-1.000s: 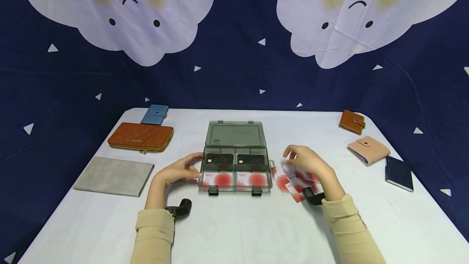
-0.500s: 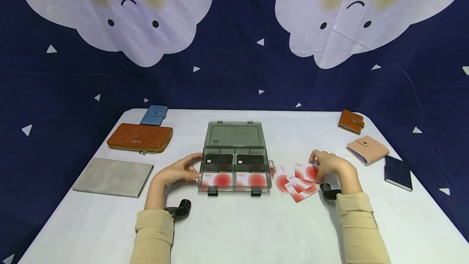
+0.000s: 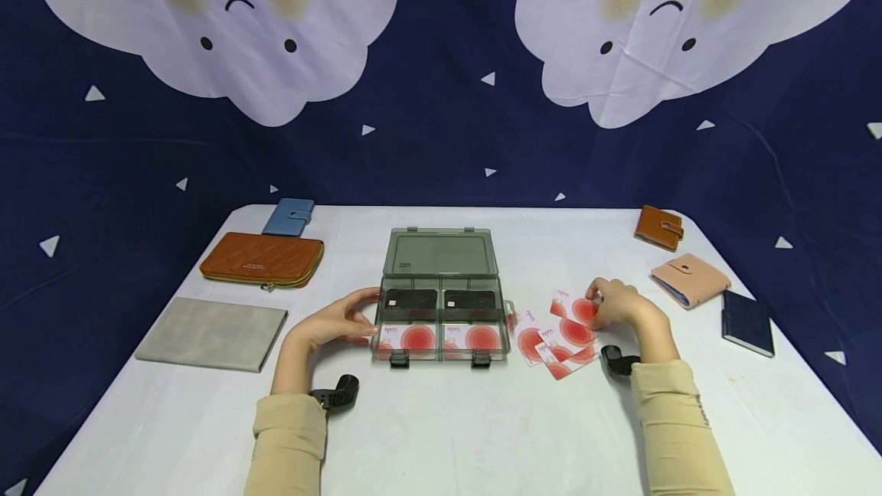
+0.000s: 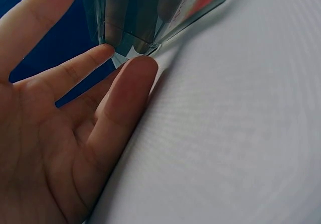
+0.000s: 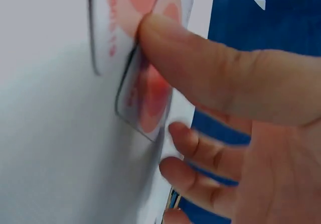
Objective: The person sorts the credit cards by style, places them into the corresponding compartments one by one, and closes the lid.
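Red-printed card (image 3: 572, 308) pinched in right hand (image 3: 620, 311); left hand (image 3: 338, 321), fingers relaxed, steadies the box (image 3: 441, 320). Pinch looks shallow; card could slip onto the table (image 3: 448, 427).

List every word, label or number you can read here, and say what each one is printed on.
No text reads with certainty.
Small red word on the cards in the box, front compartments: too small; perhaps "opm".
Same red word on the loose cards under the right hand: too small.
Red lettering on a card in the right wrist view: blurred.
Small mark on the box lid: unreadable.
Embossed line on the brown zip wallet: unreadable.
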The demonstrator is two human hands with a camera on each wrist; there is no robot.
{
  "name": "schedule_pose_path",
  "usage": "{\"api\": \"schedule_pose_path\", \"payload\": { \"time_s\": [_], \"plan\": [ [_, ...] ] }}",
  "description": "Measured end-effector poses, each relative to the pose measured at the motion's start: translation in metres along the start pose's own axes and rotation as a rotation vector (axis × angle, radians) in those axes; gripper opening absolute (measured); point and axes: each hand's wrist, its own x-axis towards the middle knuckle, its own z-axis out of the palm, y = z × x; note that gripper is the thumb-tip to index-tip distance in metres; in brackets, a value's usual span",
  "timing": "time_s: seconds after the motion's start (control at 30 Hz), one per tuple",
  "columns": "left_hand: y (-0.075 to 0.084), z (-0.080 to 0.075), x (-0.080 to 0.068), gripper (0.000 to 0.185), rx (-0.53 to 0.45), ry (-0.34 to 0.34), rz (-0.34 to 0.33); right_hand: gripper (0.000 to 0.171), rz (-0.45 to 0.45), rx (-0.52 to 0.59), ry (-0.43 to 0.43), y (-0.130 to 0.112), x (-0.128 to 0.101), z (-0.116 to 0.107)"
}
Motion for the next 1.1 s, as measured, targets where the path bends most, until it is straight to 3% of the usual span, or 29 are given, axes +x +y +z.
{"api": "schedule_pose_path", "payload": {
  "time_s": [0.1,0.23,0.37,0.57,0.87,1.1],
  "plan": [
    [0.000,0.000,0.000,0.083,0.000,0.000,0.000,0.044,0.050,-0.023,0.022,0.000,0.000,-0.001],
    [0.001,0.000,-0.001,0.084,-0.001,-0.004,0.001,0.041,0.047,-0.028,0.006,0.002,0.000,-0.001],
    [0.000,-0.001,-0.001,0.084,-0.002,-0.002,0.001,0.045,0.036,0.060,0.007,0.003,0.000,-0.002],
    [-0.001,0.000,0.001,0.084,0.003,0.001,0.004,0.041,0.031,0.198,0.128,0.003,0.003,-0.002],
    [0.000,0.000,0.000,0.083,-0.012,-0.005,-0.003,0.028,-0.159,0.333,0.409,-0.035,0.002,0.002],
    [-0.001,0.000,0.000,0.084,-0.030,-0.021,0.015,0.024,-0.308,0.474,0.403,-0.086,-0.005,0.017]
  ]
}}
